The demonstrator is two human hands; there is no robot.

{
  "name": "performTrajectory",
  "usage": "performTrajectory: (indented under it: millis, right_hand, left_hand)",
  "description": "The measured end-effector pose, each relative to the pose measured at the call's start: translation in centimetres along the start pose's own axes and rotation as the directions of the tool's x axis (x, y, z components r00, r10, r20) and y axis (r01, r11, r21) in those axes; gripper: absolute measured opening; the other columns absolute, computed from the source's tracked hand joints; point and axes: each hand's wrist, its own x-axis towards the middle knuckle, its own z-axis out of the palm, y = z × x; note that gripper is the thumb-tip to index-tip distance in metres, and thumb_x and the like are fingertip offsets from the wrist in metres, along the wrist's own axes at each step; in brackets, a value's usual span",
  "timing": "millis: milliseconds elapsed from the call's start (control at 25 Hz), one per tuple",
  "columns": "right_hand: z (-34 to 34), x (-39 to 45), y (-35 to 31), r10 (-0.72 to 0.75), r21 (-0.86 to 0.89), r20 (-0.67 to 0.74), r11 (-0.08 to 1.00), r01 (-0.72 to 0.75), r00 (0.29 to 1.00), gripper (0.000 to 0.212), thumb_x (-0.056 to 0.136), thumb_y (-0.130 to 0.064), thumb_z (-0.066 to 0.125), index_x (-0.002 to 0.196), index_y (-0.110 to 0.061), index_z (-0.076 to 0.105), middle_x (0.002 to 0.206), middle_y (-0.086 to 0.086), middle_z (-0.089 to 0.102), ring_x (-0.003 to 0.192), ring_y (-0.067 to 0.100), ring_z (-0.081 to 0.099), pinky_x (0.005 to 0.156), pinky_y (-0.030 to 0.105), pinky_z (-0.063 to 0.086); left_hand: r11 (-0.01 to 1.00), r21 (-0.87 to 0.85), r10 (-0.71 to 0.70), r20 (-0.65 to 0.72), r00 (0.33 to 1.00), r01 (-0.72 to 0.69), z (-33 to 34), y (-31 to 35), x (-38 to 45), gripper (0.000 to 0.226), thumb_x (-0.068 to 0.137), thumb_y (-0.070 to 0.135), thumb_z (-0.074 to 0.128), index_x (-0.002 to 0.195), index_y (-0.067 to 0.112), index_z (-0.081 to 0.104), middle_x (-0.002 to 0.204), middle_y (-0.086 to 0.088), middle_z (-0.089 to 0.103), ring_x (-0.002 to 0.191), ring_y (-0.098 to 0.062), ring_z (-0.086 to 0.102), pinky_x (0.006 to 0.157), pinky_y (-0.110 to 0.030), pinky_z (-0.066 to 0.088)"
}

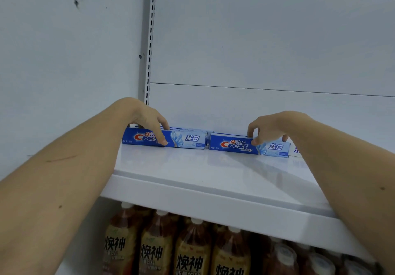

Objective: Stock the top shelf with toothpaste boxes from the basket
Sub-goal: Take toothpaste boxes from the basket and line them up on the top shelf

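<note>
Blue toothpaste boxes lie on their long edges toward the back of the white top shelf (192, 168), long axes running left to right, printed faces toward us. We see the left hand (147, 118) pinching the left box (164, 140) from above, fingers (163, 141) over its front face, while the right hand (271, 127) likewise grips the right box (250, 146). Each box sits directly beneath its own hand; the basket is out of view.

Two rows of toothpaste boxes, left row (164, 139) and right row (249, 145), sit side by side on the top shelf (213, 180); bottles (192, 247) stand below it.
</note>
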Motion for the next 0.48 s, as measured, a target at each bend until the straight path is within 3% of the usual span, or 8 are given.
performTrajectory:
  millis: [80, 160, 280, 360, 480]
  right_hand:
    - [0.1, 0.0, 0.0, 0.02, 0.005, 0.002, 1.0, -0.02, 1.0, 0.041, 0.092, -0.044, 0.057, 0.13, -0.029, 0.052, 0.133, 0.0, 0.051, 0.106, 0.022, 0.054, 0.07, 0.029, 0.045]
    - [0.1, -0.1, 0.0, 0.031, 0.022, -0.022, 0.999, -0.031, 0.999, 0.047, 0.09, -0.05, 0.057, 0.133, -0.031, 0.05, 0.135, -0.002, 0.05, 0.115, 0.024, 0.053, 0.083, 0.035, 0.045]
    - [-0.7, -0.7, 0.1, 0.032, 0.119, -0.164, 0.993, -0.012, 0.986, 0.051, 0.093, -0.051, 0.052, 0.136, -0.025, 0.048, 0.142, 0.001, 0.048, 0.127, 0.026, 0.047, 0.104, 0.041, 0.039]
    - [-1.2, -1.8, -0.1, 0.037, 0.211, -0.262, 0.977, 0.02, 0.964, 0.048, 0.096, -0.047, 0.048, 0.136, -0.019, 0.049, 0.141, 0.005, 0.049, 0.128, 0.027, 0.047, 0.106, 0.04, 0.037]
    - [-1.1, -4.1, -0.6, 0.077, 0.427, -0.373, 0.899, 0.098, 0.925, 0.044, 0.096, -0.047, 0.048, 0.131, -0.019, 0.053, 0.135, 0.007, 0.055, 0.121, 0.028, 0.051, 0.1, 0.039, 0.04]
  left_hand:
    - [0.999, -0.009, 0.031, -0.048, 0.998, -0.032, 0.0, 0.2, -0.2, 0.05, 0.078, 0.048, 0.075, 0.12, 0.033, 0.055, 0.114, -0.001, 0.064, 0.095, -0.022, 0.066, 0.06, -0.028, 0.054]
    - [0.997, -0.03, 0.061, -0.102, 0.993, -0.065, -0.3, 0.3, -0.4, 0.051, 0.077, 0.056, 0.072, 0.12, 0.033, 0.058, 0.115, 0.001, 0.065, 0.1, -0.022, 0.066, 0.059, -0.027, 0.048]
    - [0.99, -0.067, 0.105, -0.2, 0.974, -0.12, -0.7, 0.8, -1.4, 0.048, 0.08, 0.059, 0.066, 0.117, 0.03, 0.059, 0.116, 0.001, 0.064, 0.102, -0.02, 0.062, 0.083, -0.036, 0.05]
    - [0.986, -0.062, 0.134, -0.271, 0.953, -0.156, -0.8, 1.5, -2.7, 0.048, 0.083, 0.061, 0.062, 0.119, 0.028, 0.059, 0.12, 0.003, 0.058, 0.112, -0.022, 0.056, 0.102, -0.043, 0.043]
    - [0.97, -0.111, 0.16, -0.385, 0.909, -0.217, -0.3, 3.1, -5.1, 0.049, 0.089, 0.059, 0.055, 0.123, 0.025, 0.058, 0.131, -0.002, 0.053, 0.12, -0.024, 0.05, 0.107, -0.043, 0.037]
